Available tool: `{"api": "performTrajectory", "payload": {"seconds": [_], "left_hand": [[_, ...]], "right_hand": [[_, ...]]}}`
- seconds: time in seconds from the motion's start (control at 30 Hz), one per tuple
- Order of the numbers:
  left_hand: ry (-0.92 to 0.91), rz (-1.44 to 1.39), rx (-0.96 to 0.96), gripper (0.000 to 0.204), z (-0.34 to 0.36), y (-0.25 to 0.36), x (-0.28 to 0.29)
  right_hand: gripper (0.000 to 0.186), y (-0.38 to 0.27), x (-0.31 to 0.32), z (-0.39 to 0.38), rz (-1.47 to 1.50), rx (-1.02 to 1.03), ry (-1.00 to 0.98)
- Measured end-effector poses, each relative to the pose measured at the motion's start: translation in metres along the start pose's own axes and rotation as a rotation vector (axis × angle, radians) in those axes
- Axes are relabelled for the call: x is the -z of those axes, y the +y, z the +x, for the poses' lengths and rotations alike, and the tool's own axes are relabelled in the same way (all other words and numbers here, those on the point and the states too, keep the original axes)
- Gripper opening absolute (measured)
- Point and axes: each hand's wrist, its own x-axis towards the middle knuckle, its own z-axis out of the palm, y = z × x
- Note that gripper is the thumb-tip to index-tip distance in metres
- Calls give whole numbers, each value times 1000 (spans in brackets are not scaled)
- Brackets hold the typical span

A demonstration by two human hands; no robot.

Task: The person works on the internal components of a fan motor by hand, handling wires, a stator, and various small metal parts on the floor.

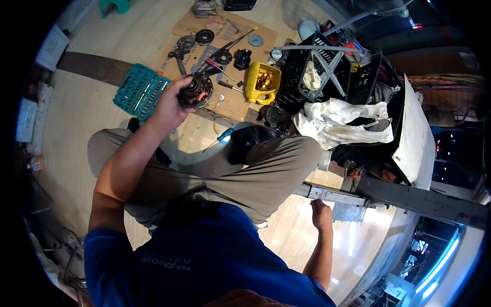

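Observation:
My left hand [173,106] is closed round a dark, round motor part [197,92] with fins and reddish copper-like windings, held above the cardboard. My right hand [321,214] is low at the right, its fingers curled beside a grey metal beam [335,194]; whatever it may hold is hidden. Under the held part and beyond it, a cardboard sheet [245,110] carries a screwdriver with a black handle [230,86], a black ring-shaped part [204,37], a black housing [242,59] and a hammer [181,62]. A yellow cut-open jug [263,84] holds small coppery pieces.
An open green socket set [137,89] lies left of the cardboard. Pliers [221,123] and a blue-handled screwdriver [225,135] lie near my feet. At right stand black crates [294,71] and a white cloth [342,120]. A green stool [115,5] is far left.

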Motion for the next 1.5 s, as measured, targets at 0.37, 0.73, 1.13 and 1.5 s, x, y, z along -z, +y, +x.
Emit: {"api": "performTrajectory", "payload": {"seconds": [0.37,0.73,1.13,1.5], "left_hand": [[-68,66,8,31,2,-30,7],[-194,219,79,53,7,-52,-27],[-323,322,129,54,-11,-40,-24],[-360,561,206,42,-22,-15,-9]], "right_hand": [[38,190,-88,-157,-210,-784,64],[85,203,-182,-119,48,-361,-605],[57,-251,20,133,1117,400,-278],[15,-259,24,168,1354,165,-603]]}}
